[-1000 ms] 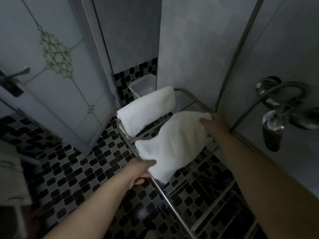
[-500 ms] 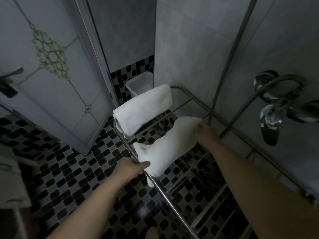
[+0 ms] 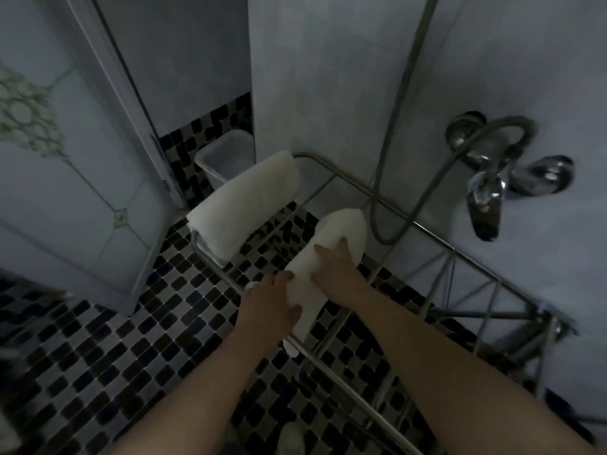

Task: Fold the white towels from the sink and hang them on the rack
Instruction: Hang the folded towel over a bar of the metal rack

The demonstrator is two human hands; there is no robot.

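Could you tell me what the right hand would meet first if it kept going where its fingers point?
The right hand lies on the near towel; past its far end it would probably meet the rack rail by the hose, though depth is unclear.

Towel (image 3: 341, 231) now lies narrower across rack (image 3: 437, 238). Right hand (image 3: 335, 267) has left its 1 o'clock end and rests flat mid-towel; left hand (image 3: 269, 300) flat atop 7 o'clock end.

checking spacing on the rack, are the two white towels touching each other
Apart. The head view shows a strip of checkered floor tiles between the far towel and the near towel.
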